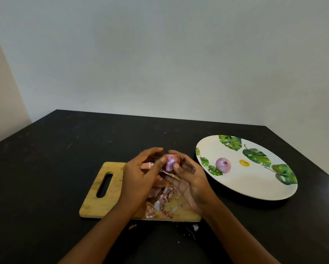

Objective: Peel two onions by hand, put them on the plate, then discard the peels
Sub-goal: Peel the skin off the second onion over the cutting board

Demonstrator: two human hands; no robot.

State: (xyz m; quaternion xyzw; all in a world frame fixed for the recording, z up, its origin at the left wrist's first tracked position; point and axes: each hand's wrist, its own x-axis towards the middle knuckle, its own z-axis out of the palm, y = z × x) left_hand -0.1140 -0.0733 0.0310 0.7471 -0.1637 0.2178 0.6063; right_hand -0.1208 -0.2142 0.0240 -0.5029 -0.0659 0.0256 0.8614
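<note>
Red onion (170, 164), partly skinned, was gripped by the right hand (190, 180) above the wooden cutting board (100, 202) while the left hand (137, 178) pinched its skin; second peeling seemed underway, the remaining skin to strip before it joined the peeled onion (223, 164) on the right-side plate (255, 187).

Rectangular light-brown wooden cutting board (102, 187): bare wood, matt, grain visible, surface scored and stained. Flat black table top (45, 168): matt, scuffed, with pale scratches. Round white plate with green leaf print (245, 185): smooth, faint gloss; material cannot be told. Round peeled purple onion (223, 164): smooth, slight sheen. Partly peeled purple onion (170, 164): glossy where bare. Loose pink-brown onion peels (160, 201): thin, dry, papery, crinkled. Pale wall (160, 54): matt, even.
</note>
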